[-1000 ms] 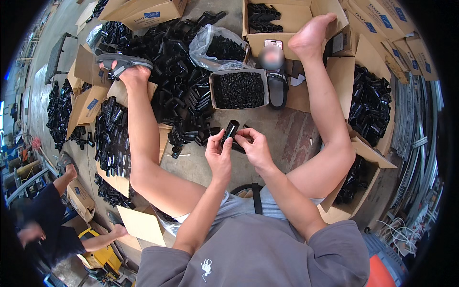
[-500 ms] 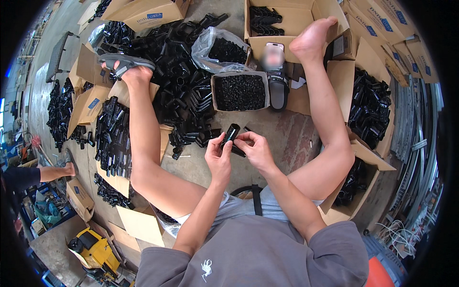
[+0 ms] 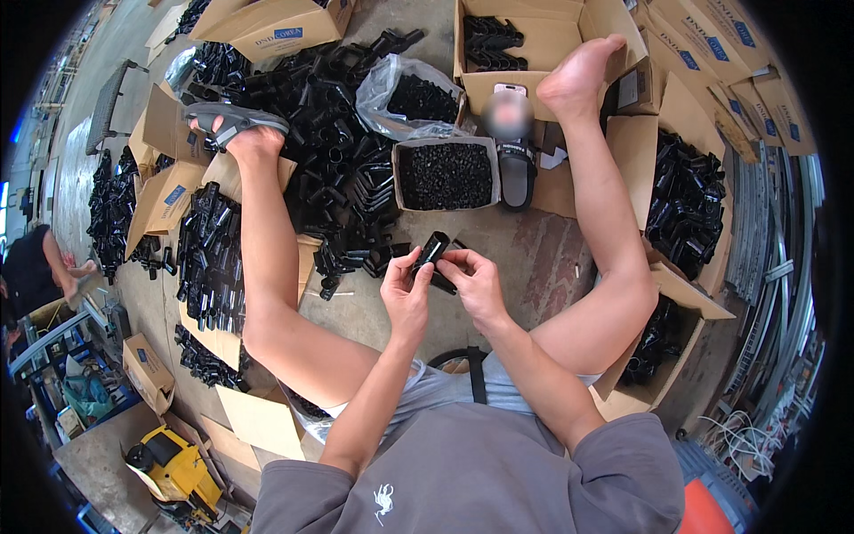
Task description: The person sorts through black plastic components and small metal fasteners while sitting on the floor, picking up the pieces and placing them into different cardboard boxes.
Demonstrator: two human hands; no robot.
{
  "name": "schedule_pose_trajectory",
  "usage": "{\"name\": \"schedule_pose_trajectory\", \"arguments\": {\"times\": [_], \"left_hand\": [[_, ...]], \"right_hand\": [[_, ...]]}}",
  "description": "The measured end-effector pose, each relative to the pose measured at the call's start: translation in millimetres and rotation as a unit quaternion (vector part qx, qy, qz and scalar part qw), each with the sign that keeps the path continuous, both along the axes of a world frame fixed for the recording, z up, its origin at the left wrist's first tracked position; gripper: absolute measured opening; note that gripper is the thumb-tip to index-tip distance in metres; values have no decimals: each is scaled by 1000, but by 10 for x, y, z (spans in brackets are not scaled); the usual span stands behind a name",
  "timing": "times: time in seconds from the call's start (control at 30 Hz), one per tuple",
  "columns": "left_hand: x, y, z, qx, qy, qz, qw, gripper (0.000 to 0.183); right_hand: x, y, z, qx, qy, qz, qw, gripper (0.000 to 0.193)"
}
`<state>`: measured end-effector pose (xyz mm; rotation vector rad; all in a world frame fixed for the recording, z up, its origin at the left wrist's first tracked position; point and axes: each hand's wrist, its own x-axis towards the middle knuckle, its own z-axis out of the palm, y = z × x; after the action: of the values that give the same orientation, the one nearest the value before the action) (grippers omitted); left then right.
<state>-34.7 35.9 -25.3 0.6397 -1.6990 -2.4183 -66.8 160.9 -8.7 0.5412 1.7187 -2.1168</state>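
Observation:
A short black tubular pipe fitting (image 3: 434, 246) is held upright and slightly tilted between the thumb and fingers of my left hand (image 3: 406, 298). My right hand (image 3: 477, 283) is closed in a pinch, its fingertips against the fitting's right side; anything small between them is hidden. Just past my hands stands an open box of small black pieces (image 3: 447, 175). Behind it, a clear plastic bag (image 3: 378, 93) surrounds another box of small black parts. To the left spreads a large heap of black pipe fittings (image 3: 325, 151) on the floor.
My legs lie apart around the work area. Open cartons with black fittings stand at the far side (image 3: 551, 31) and right (image 3: 689, 209). A phone rests above a black slide sandal (image 3: 517, 182). Metal profiles (image 3: 769, 285) line the right; a yellow machine (image 3: 182, 467) sits lower left.
My hands stay almost in place, with the fitting tilted slightly more to the right. At the far left, another person's leg has shifted upward and left.

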Motion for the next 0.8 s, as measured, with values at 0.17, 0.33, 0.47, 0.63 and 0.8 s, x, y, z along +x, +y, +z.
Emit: {"name": "schedule_pose_trajectory", "arguments": {"times": [0.17,0.33,0.47,0.63,0.8], "left_hand": [[-25,7,34,4,-8,-1,1000,26],[-35,5,27,10,-3,4,1000,24],[-31,13,33,0,-1,-4,1000,24],[-27,3,67,0,-4,-10,1000,25],[-49,9,67,0,8,-5,1000,26]], "right_hand": [[-9,7,56,-46,-35,-17,998,20],[-15,-2,58,-22,-23,-14,999,19],[28,3,-57,-4,-21,-15,1000,20],[43,1,26,-11,-18,-11,1000,19],[16,22,119,-15,-16,7,1000,16]]}}
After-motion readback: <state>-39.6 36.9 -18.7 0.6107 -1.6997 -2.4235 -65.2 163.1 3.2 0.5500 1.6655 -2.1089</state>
